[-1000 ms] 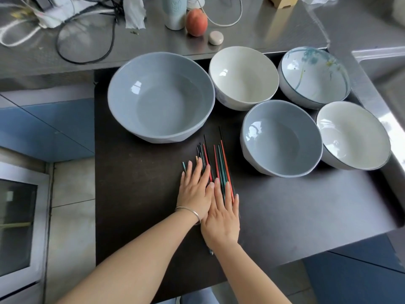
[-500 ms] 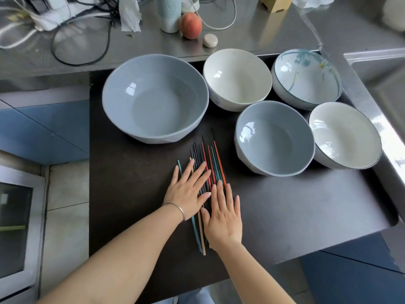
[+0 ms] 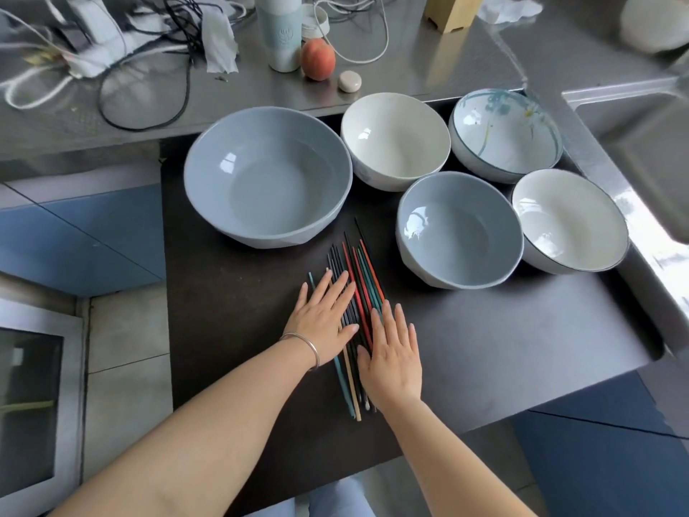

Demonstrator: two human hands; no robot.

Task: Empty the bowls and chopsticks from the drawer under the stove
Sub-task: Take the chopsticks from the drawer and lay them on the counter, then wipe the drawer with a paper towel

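At frame centre, left hand (image 3: 323, 318) and right hand (image 3: 394, 353) lie flat, fingers spread, gripping nothing, flanking chopsticks (image 3: 358, 292) on dark drawer surface (image 3: 503, 348); five bowls behind.

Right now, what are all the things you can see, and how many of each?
big bowl: 1, grey-blue, back left of the dark drawer surface
smaller bowls: 4; cream and blue-flowered at the back, grey-blue and white in front
chopsticks: a bundle, black, red, teal and tan, lying flat in front of the big bowl
peach: 1, orange-red, on the steel counter
pebble-like thing: 1, cream, beside the peach
bottle: 1, pale green, behind the peach
cables: a tangle, black and white, counter's left
hands: left hand with a bracelet and right hand, both flat on the chopsticks
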